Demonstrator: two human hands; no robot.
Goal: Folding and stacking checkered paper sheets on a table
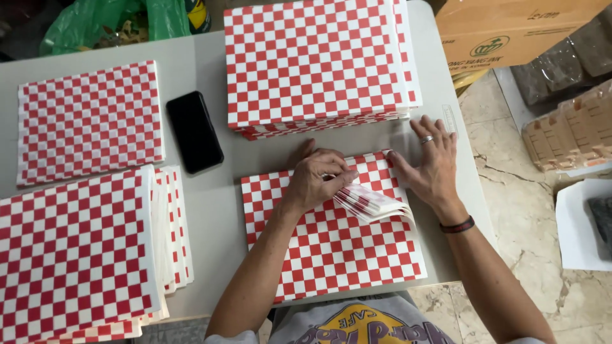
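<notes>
From the head view, the left hand (pixel 319 177) has its fingers pinched together on a lifted fan of checkered sheets (pixel 371 202), curled up off the front stack (pixel 331 245) just under the fingertips. The right hand (pixel 432 167) lies flat, fingers spread, beside the stack's right edge. Counting goes best with that palm steadying while the thumb releases one sheet at a time.
</notes>
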